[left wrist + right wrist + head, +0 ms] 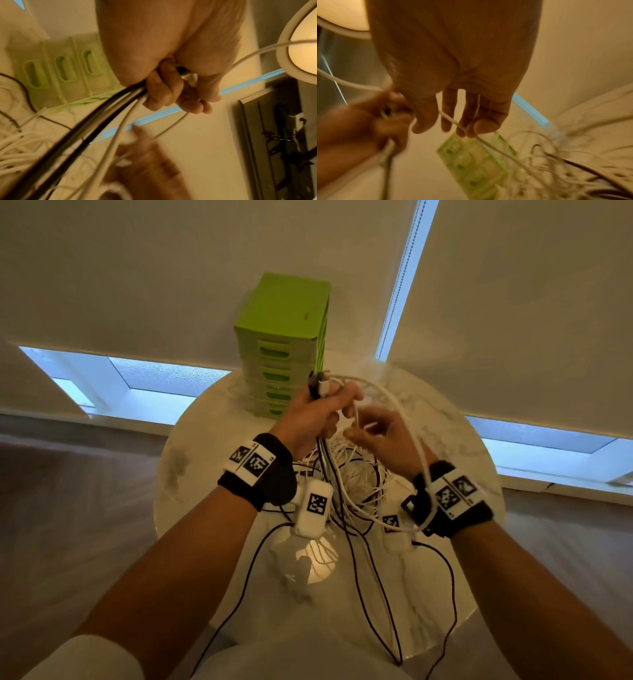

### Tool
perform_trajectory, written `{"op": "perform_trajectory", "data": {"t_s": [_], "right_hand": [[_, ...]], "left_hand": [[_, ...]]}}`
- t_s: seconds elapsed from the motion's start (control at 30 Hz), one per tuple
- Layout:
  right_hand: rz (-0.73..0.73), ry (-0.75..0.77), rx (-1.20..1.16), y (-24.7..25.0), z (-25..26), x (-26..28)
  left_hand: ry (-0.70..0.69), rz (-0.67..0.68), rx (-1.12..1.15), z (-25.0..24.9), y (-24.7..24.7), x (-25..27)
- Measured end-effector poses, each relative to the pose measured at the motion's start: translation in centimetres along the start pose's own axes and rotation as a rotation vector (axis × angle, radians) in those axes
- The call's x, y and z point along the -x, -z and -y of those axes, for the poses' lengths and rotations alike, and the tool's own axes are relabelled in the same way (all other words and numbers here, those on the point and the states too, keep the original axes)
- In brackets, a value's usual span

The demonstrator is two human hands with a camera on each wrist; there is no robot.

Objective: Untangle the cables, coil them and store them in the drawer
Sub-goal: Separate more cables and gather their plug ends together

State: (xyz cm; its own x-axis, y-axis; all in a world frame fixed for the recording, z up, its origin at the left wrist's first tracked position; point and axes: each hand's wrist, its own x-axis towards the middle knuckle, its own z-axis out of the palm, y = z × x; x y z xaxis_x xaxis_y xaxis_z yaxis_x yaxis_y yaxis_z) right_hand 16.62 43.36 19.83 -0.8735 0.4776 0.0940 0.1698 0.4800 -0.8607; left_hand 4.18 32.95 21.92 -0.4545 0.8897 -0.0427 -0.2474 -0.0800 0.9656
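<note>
Left hand point(310, 416): fist closed round a bundle of black and white cables point(109, 112), plug ends sticking up past the knuckles.
Right hand point(383, 436): just beside the left, fingertips point(471, 129) pinching one thin white cable point(489, 144) that runs down to the heap.
Tangle point(356, 474): on the worktop point(455, 446) below both hands; black strands trail off the near edge.
Drawers point(277, 371): green stack just beyond the left hand, all closed.
Stage: probably still sorting strands; no coil visible.
Risk: pulling the pinched cable hard may tighten knots in the heap.
Risk: raising the bundle could drag the heap off the worktop, since the hanging strands already pull that way.
</note>
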Motion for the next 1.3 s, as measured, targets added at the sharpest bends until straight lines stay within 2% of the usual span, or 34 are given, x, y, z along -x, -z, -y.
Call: {"op": "perform_trajectory", "data": {"t_s": [0.03,0.1,0.2,0.27,0.33,0.43,0.5,0.6,0.73,0.83,0.93,1.07,1.17,1.3], "right_hand": [[0.044,-0.056,0.04,-0.4,-1.3,0.2],[0.035,-0.117,0.099,-0.6,-3.4,0.4],[-0.036,-0.141,0.092,0.1,-2.3,0.5],[-0.076,-0.06,-0.015,0.9,0.6,0.2],[-0.127,0.073,-0.127,2.0,4.0,-0.2],[-0.22,0.17,-0.278,3.5,7.0,-0.3],[-0.257,0.174,-0.326,3.8,7.3,0.0],[-0.226,0.08,-0.268,3.2,5.4,0.7],[0.019,-0.077,-0.082,1.6,1.6,1.6],[0.06,-0.156,-0.142,1.6,0.2,2.1],[0.056,-0.254,-0.046,3.6,-0.6,2.6],[-0.023,-0.312,-0.055,7.9,-1.7,4.1],[-0.191,-0.331,0.089,11.2,-2.8,5.1],[-0.418,-0.327,0.283,15.5,-3.7,6.7]], "left_hand": [[-0.035,0.027,0.013,-0.5,0.1,-0.1],[-0.098,0.064,0.025,-1.2,0.4,0.0],[-0.101,0.047,-0.023,-1.0,0.9,0.1],[-0.029,0.013,-0.141,0.0,0.7,0.4],[0.035,0.049,-0.237,1.1,0.2,0.8],[0.033,0.062,-0.297,1.6,-0.5,1.2],[0.028,0.041,-0.291,1.2,-0.6,1.1],[0.019,0.045,-0.207,0.3,-0.6,1.1],[-0.015,0.087,-0.153,-0.6,-0.1,1.0],[0.004,0.167,-0.167,-0.8,0.1,1.0],[0.041,0.18,-0.247,-1.0,0.0,1.1],[0.075,0.166,-0.457,-1.8,0.5,0.4],[0.1,0.124,-0.741,-2.8,0.3,-0.2],[0.179,-0.172,-1.045,-2.8,0.8,-0.9]]}}
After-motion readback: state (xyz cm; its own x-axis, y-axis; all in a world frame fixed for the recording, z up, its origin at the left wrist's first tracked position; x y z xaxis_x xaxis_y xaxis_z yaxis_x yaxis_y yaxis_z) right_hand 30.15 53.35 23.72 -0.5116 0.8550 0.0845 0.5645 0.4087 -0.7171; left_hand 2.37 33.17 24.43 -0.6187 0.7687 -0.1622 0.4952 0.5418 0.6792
